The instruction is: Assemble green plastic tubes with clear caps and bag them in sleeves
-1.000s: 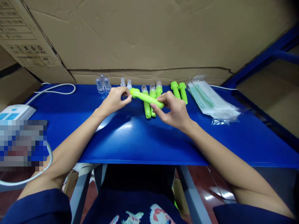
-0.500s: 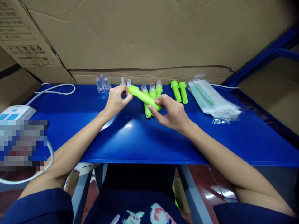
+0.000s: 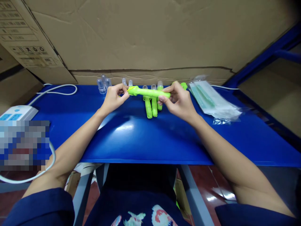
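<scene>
Between my hands a lime-green plastic tube (image 3: 149,92), shaped like a small flashlight body with a wider collar, is held up nearly level. My right hand (image 3: 180,102) grips its narrow end between thumb and fingers. At the wide end, my left hand (image 3: 115,96) pinches a thin yellow-green piece, perhaps a strap or ring; its exact form is hidden by the fingers. Just behind and below the tube, three green tubes with clear caps (image 3: 154,108) lie side by side on the blue table. Another green tube's head (image 3: 184,85) shows past my right hand.
Loose clear caps (image 3: 101,85) stand at the back left, and others (image 3: 124,81) are behind my left hand. Plastic-bagged items (image 3: 209,97) lie at the right. A white power strip (image 3: 20,113) with a cable is at the left. A cardboard wall (image 3: 145,37) closes the back.
The held tube has turned from slanting to nearly level as my right hand rose and shifted right. My left hand has moved slightly left, with the yellow-green piece now showing at its fingertips.
</scene>
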A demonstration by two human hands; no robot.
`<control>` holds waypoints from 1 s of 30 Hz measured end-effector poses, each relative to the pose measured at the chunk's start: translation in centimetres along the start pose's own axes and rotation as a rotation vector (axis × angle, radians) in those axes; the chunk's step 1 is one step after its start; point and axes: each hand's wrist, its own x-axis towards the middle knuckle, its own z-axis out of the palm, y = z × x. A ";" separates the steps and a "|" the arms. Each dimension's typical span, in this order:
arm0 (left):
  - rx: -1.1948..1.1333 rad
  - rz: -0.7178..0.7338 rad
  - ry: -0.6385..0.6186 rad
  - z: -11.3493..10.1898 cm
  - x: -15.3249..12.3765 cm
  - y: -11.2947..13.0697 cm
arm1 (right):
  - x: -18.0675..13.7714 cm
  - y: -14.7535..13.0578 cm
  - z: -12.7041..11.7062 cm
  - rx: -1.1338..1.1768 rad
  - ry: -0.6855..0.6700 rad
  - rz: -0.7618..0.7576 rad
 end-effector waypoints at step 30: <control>0.309 -0.133 -0.218 -3.2 0.2 -6.0 | 1.5 3.3 -4.5 -0.979 0.010 0.430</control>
